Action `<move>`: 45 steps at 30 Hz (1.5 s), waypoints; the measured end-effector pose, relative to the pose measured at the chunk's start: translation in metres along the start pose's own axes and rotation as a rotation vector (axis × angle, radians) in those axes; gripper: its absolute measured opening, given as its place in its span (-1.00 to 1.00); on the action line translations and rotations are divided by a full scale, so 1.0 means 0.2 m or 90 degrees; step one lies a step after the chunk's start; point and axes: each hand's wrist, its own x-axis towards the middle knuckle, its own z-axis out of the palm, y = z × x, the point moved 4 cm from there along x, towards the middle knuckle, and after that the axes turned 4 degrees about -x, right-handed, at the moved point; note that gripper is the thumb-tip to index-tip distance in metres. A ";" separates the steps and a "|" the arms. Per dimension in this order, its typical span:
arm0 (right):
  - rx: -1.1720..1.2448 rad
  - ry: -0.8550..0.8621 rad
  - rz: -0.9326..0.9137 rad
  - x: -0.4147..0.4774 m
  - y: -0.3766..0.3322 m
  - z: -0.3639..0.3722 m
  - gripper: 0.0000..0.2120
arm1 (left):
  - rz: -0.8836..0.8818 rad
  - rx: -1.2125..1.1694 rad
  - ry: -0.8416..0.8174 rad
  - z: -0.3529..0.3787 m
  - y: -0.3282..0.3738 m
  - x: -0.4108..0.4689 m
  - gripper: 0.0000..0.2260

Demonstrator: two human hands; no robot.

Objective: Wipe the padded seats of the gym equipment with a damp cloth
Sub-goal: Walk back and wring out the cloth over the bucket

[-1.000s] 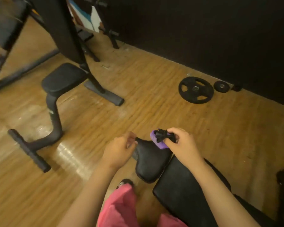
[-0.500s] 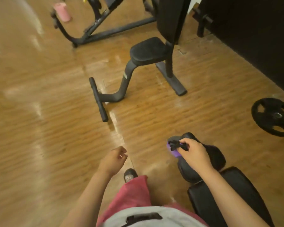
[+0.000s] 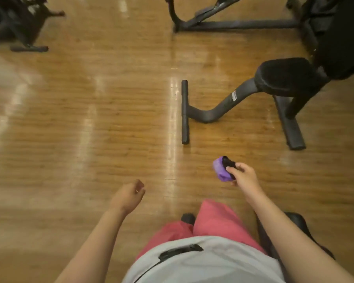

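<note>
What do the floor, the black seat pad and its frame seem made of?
Floor: wood or wood-look laminate, glossy, with plank grain and light streaks. Seat pad: probably vinyl or leather over padding, matte, rounded edges. Frame: likely painted metal tube, smoothly bent.

Blurred machine (image 3: pixel 14 21) cut off top left, black pad (image 3: pixel 298 221) mostly hidden behind right forearm (image 3: pixel 282 231)

The right hand (image 3: pixel 246 177) grips a purple cloth (image 3: pixel 220 169) (with something black) above the wooden floor (image 3: pixel 90 129); the left hand (image 3: pixel 129 196) hangs loosely curled.
</note>
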 end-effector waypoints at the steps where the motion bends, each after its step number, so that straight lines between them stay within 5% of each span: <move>1: -0.032 -0.013 -0.008 0.05 -0.04 0.06 -0.86 | -0.019 -0.025 0.004 0.00 -0.04 0.01 -0.85; 11: -0.175 -0.150 -0.031 0.64 -0.48 0.83 -0.82 | -0.122 -0.159 -0.008 -0.23 -0.24 0.42 -0.94; 20: -0.360 -0.199 -0.135 1.24 -1.29 1.34 -0.80 | -0.157 -0.176 0.043 -0.97 -0.31 1.22 -0.90; 26: -0.422 -0.174 -0.175 1.60 -1.79 1.58 -0.94 | -0.170 -0.199 0.099 -1.44 -0.36 1.70 -0.84; 32: -0.439 -0.143 -0.152 2.00 -2.12 1.93 -0.96 | -0.152 -0.216 0.038 -1.85 -0.44 2.36 -0.93; 37: -0.399 -0.080 -0.110 2.30 -2.50 2.20 -0.94 | -0.150 -0.131 0.054 -2.51 -0.56 2.92 -0.98; 45: -0.327 -0.009 -0.172 2.77 -3.18 2.43 -0.86 | -0.061 -0.069 0.065 -3.19 -0.30 3.82 -0.90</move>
